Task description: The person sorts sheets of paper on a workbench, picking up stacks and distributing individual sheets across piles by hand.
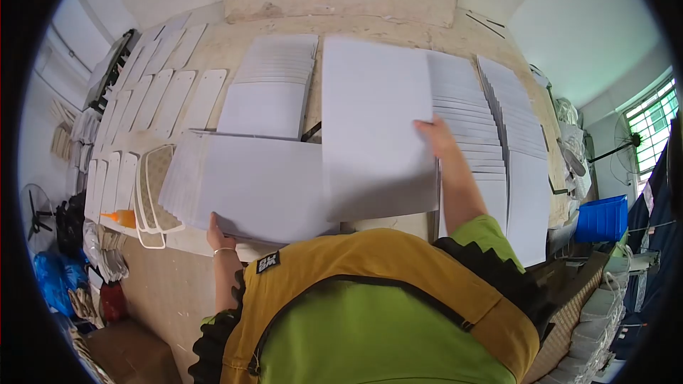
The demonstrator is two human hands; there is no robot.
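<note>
My right hand (440,138) is closed on the right edge of a large white sheet (377,121), its thumb lying on top and the other fingers hidden beneath. The sheet is raised over the table and overlaps the right end of a fanned stack of white sheets (263,185). At the front edge of that stack is my left hand (222,237), thumb over the edge and remaining fingers out of sight below. Behind it lies another stepped stack (267,103). To the right of the raised sheet are more overlapping rows of white sheets (466,121).
Narrow white panels (156,103) with rounded corners lie in rows on the left of the table. White frame-shaped pieces (148,203) and an orange bottle (122,217) sit near its front left edge. A blue bin (602,219) stands on the right, before a fan (625,141).
</note>
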